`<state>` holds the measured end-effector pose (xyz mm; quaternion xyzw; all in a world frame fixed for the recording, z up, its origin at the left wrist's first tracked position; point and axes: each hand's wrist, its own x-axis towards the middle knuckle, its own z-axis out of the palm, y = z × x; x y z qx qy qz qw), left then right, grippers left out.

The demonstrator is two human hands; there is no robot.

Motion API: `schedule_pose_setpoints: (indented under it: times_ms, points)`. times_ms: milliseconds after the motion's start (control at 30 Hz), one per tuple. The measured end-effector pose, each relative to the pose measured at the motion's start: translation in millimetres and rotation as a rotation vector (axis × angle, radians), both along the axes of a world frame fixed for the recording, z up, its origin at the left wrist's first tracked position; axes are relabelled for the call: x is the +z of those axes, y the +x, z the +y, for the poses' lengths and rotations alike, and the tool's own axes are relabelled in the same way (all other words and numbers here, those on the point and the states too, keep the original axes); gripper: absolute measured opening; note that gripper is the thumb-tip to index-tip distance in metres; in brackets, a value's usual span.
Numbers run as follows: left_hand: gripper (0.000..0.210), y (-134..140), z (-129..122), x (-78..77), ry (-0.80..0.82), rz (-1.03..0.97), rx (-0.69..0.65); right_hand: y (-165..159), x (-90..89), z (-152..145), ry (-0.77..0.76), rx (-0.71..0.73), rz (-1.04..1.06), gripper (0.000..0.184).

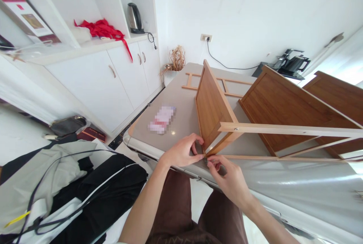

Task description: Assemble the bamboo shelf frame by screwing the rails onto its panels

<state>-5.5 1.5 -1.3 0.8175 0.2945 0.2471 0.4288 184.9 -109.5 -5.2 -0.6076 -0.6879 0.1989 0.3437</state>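
Across my view stretches a white wall (235,17), with a white cabinet (85,74) that the picture cuts off at left. Before it stands a grey table (184,115), its right end outside my sight. On it rests the wooden shelf unit (283,128), also cut at right; its nearest panel (214,111) hides part of a flat wooden frame (188,87). Dark clothes (110,191) with cables over them lie at lower left. I see the left hand (183,151), fingers half curled at the panel's lower corner; how firmly they grip, I cannot tell. The right hand (228,174) pinches a small piece (206,160) there, too small to identify. A pixelated item (162,120) lies nearby, unreadable.
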Motion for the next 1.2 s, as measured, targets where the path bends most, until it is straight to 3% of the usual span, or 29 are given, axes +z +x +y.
schedule_pose_setpoints:
  times_ms: [100,300,667,1200]
  points:
    - [0.036,0,0,-0.2,-0.009,0.007,0.007,-2,-6.0,0,-0.086,-0.004,0.050,0.017]
    - [0.038,0,0,-1.5,-0.002,0.002,0.007,-2,-20.4,0,0.045,0.071,0.001,0.018]
    - [0.037,1,1,1.2,-0.015,0.018,0.005,2,-17.9,0,0.067,0.177,0.023,0.016]
    - [0.038,1,4,-0.5,-0.032,0.011,-0.016,-1,-24.2,-3,0.123,0.084,0.016,0.014]
